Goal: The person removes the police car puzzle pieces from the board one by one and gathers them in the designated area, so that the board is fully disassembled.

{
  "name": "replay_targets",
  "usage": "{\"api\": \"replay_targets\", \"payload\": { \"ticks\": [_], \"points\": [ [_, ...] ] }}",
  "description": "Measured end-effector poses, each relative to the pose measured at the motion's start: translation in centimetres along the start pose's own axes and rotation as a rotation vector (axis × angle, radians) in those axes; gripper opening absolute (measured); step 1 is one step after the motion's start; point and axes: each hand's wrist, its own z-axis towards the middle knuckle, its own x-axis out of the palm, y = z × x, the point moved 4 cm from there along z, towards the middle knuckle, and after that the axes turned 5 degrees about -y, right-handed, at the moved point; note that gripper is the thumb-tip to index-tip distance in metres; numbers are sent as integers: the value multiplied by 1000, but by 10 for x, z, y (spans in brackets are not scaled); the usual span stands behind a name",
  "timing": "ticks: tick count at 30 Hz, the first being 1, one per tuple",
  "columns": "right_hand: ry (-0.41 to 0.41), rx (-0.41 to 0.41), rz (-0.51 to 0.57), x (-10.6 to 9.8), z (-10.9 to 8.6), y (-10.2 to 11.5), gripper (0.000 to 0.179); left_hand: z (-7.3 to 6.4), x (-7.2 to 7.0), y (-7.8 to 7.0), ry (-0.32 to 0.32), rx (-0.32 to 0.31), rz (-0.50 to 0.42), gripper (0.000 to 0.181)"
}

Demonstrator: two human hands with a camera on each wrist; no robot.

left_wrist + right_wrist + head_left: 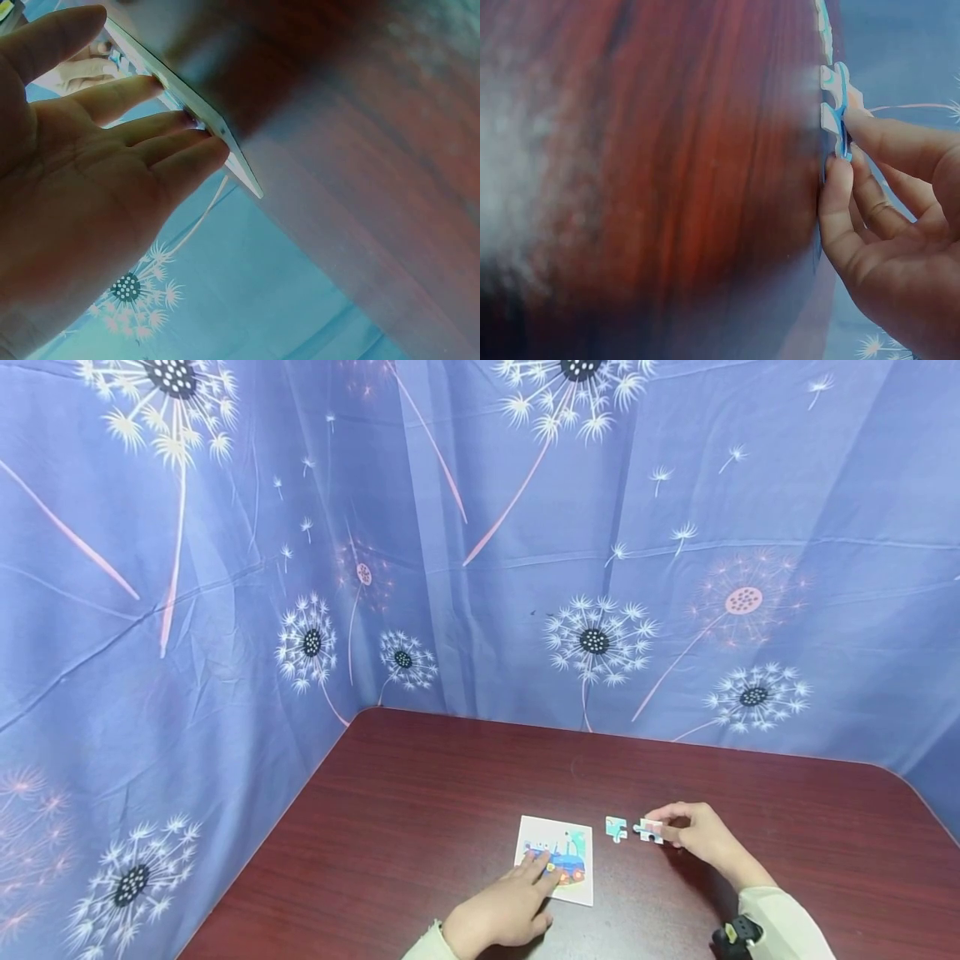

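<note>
A square puzzle board (579,895) with a picture of a blue vehicle lies on the table. My left hand (504,906) rests on its lower left part with fingers fairly straight; the left wrist view shows the fingertips touching the board's (241,171) face near its edge. To the right of the board, my right hand (701,837) pinches a jigsaw piece (649,831) between thumb and fingers, and the right wrist view shows that piece (838,97) at the fingertips. Another jigsaw piece (616,828) lies between the board and the right hand.
The dark red wooden table (450,777) has rounded far corners. A blue curtain (495,610) printed with dandelions hangs behind it and along the left side. A black device (737,935) is strapped on the right wrist.
</note>
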Motion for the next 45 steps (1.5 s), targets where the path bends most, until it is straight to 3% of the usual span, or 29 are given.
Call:
{"api": "replay_targets", "payload": {
  "ticks": [11, 22, 45],
  "points": [
    [-13, -46, -98, -2, 3, 2, 17, 2, 2, 2, -21, 13, 52, 55],
    [-44, -37, -124, 0, 0, 2, 12, 1, 2, 1, 17, -8, -8, 55],
    [-63, -30, -141, 0, 1, 7, 14, 0, 0, 0, 4, -3, -10, 55]
  ]
}}
